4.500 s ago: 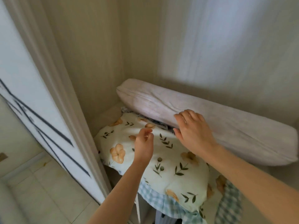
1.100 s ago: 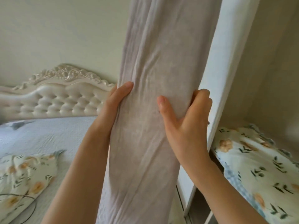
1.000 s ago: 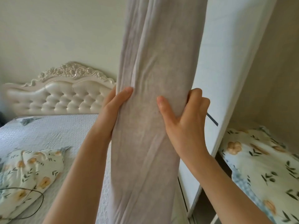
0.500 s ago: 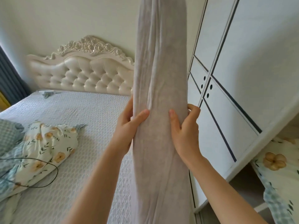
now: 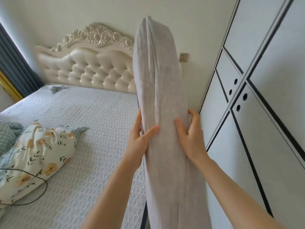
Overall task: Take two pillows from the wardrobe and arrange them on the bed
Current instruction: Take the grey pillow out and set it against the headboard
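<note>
A person is holding a long grey pillow (image 5: 158, 100) upright in the centre of the frame, both bare hands clasping it at about mid-height. The left hand (image 5: 140, 141) is pressing against the pillow's left side, its thumb lying across the front of the fabric and its fingers wrapping out of sight behind. The right hand (image 5: 192, 138) is gripping the right side in the same manner, thumb in front and fingers curling around the far edge. The pillow's top is reaching toward the upper centre of the frame, while its lower end is running out of the bottom edge. To the left, a bed (image 5: 92, 129) with a pale textured cover is filling the lower left, and a cream tufted headboard (image 5: 92, 70) with carved scrollwork is standing against the wall in the upper left. A floral pillow (image 5: 41, 152), patterned with orange flowers and green leaves, is lying on the bed at the left edge, with a thin dark cable (image 5: 43, 179) looping over its lower part. A white wardrobe (image 5: 264, 113) with black trim lines and round finger holes is occupying the right side of the frame, its visible doors closed. A wall socket (image 5: 183, 57) is showing just right of the grey pillow's upper part, and a dark curtain (image 5: 14, 66) is hanging at the far left.
</note>
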`<action>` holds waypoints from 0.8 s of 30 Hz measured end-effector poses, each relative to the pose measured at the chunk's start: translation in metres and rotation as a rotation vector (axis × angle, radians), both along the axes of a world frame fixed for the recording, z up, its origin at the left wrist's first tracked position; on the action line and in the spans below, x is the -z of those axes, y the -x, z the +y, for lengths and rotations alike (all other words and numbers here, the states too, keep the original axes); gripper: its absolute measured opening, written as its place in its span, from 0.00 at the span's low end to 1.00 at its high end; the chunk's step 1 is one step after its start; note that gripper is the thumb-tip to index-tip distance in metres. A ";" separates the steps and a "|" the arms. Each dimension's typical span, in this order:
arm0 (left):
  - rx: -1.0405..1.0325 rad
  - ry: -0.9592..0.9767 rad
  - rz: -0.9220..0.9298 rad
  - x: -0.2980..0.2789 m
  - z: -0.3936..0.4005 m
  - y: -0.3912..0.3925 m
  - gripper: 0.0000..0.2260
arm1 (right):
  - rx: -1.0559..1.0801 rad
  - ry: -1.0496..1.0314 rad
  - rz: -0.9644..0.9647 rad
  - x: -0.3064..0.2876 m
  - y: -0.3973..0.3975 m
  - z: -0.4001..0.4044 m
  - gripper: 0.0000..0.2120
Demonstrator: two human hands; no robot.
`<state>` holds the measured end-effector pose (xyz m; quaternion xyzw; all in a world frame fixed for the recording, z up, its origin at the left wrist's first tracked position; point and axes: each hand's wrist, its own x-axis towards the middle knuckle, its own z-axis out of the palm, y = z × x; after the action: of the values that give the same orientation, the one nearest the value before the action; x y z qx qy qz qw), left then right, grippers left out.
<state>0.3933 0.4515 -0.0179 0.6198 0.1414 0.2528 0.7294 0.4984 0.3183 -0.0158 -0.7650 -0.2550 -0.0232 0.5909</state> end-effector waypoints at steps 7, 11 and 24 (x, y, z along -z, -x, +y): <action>-0.089 0.084 0.021 0.010 0.025 -0.110 0.34 | -0.054 0.066 0.010 0.017 -0.125 0.042 0.23; -0.146 0.068 0.061 0.021 0.051 -0.171 0.35 | -0.108 0.097 0.051 0.031 -0.191 0.072 0.25; -0.301 0.199 0.169 0.057 0.183 -0.380 0.35 | -0.219 0.180 0.114 0.066 -0.409 0.229 0.23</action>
<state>0.7732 0.6348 -0.0751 0.5353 0.3175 0.2910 0.7266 0.9079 0.5472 -0.0817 -0.7825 -0.3040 0.1076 0.5326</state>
